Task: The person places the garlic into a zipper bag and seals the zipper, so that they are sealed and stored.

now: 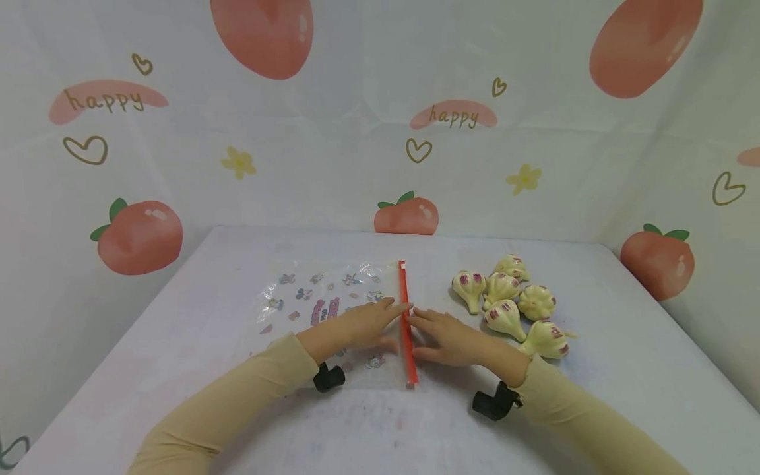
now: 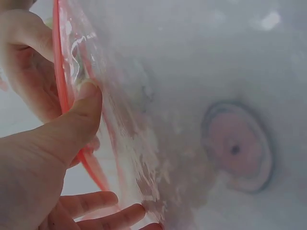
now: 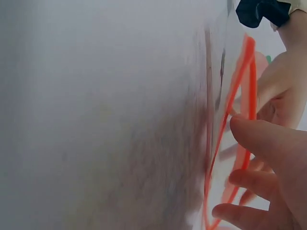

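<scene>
A clear plastic zip bag [image 1: 297, 330] printed with small cartoon figures lies flat on the table, its red zip edge [image 1: 405, 290] toward the right. My left hand [image 1: 365, 324] is over the bag, palm down, with its fingertips at the red edge. In the left wrist view its thumb [image 2: 86, 103] lies against the clear film, apart from the spread fingers. My right hand [image 1: 448, 338] reaches in from the other side, fingertips at the same edge. The right wrist view shows the red edge [image 3: 247, 72] as two strips with a gap between them, beside the right thumb [image 3: 254, 132].
Several garlic bulbs [image 1: 501, 316], pale with purple streaks, sit in a group to the right of the bag, beyond my right forearm. A white cloth [image 1: 356, 435] covers the table. Behind it hangs a printed backdrop [image 1: 332, 152].
</scene>
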